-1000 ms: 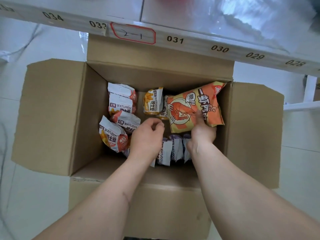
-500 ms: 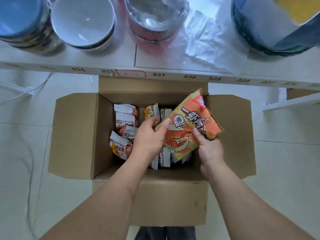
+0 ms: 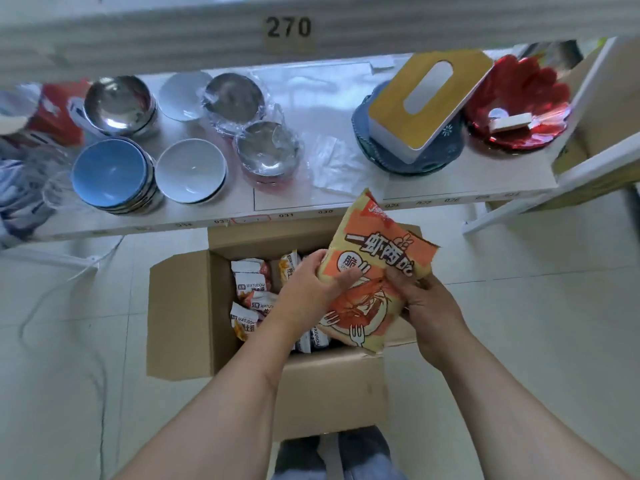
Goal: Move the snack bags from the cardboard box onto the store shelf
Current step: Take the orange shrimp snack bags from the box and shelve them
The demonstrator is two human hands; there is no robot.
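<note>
The left hand grips the left edge of a large orange snack bag, thumb laid across its front, while the right hand pinches the bag's right side with curled fingers. The bag is held tilted above the open cardboard box, its far corner reaching up toward the shelf's front edge. It bears a shrimp drawing, a fork and large Chinese characters.

Inside the box lie smaller white-and-orange snack bags printed "WATUDOU", packed along the left side and under the hands. The box stands on the tiled floor, just near of the store shelf.

The shelf's front edge carries small numbers, of which "031" and "030" can be read, and a larger tag on the shelf above reads "270". On the shelf stand a blue bowl stack, a white bowl, steel bowls in plastic wrap, a yellow-topped tissue box resting on dark blue plates, and a red dish at the far right.
</note>
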